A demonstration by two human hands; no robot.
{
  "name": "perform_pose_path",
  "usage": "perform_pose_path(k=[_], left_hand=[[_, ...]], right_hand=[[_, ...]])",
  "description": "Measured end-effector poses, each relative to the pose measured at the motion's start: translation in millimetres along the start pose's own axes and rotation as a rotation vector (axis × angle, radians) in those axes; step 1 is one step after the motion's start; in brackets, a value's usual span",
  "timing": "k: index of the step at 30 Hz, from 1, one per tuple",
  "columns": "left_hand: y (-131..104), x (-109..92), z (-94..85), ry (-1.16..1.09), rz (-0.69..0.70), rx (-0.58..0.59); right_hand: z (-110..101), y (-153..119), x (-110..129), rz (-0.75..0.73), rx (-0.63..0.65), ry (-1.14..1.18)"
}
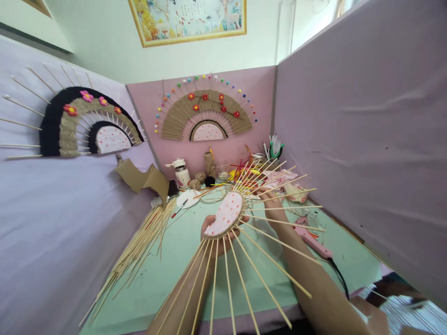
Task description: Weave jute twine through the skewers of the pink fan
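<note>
Here's the spotted half-disc [226, 215], up above the mint tabletop [167, 293] and right in the middle of the action, its long straight edge running from near left to far right. The curved rim faces right and near, and out of it bursts a whole spread of thin sticks [296, 207], some aimed at the far side, some right, some straight back over the forearms. The left hand [207, 226] has it: thumb over the near-left end, fingers curled beneath, a closed, supporting grip. And the right hand [270, 204]? Over on the right, just beyond the rim, in among the far-right sticks, fingers partly bent; whether they pinch a stick or merely brush one, I can't tell from here. So the left hand is the nearer to the disc, actually touching it, while the right is on the stick side, reaching in from the right. Away to the left on the table lies a loose bundle of sticks [139, 246]; to the right, a pink glue gun [312, 241], its cord trailing near.
</note>
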State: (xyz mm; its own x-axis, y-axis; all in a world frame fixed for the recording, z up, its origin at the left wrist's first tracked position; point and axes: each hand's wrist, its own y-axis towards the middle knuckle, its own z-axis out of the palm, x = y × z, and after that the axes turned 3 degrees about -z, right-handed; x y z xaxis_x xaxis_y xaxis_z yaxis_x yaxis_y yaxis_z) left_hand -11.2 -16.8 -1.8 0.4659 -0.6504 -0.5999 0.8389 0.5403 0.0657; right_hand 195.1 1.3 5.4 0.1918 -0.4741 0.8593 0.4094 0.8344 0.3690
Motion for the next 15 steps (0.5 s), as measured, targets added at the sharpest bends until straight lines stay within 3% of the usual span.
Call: perform_pose_path(k=[4, 9, 11, 15], left_hand=[[2, 2, 4.5, -0.065, 0.026, -0.038], [7, 3, 19.7, -0.133, 0.084, -0.094], [8, 3, 23.0, -0.130, 0.091, -0.115], [9, 4, 15.7, -0.138, 0.125, -0.083]], right_hand=[[4, -7, 10, 0.053, 0.214, 0.132], [5, -15, 10, 0.095, 0.466, 0.040], [5, -17, 6, 0.124, 0.505, 0.050], [5, -17, 1, 0.207, 0.455, 0.148]])
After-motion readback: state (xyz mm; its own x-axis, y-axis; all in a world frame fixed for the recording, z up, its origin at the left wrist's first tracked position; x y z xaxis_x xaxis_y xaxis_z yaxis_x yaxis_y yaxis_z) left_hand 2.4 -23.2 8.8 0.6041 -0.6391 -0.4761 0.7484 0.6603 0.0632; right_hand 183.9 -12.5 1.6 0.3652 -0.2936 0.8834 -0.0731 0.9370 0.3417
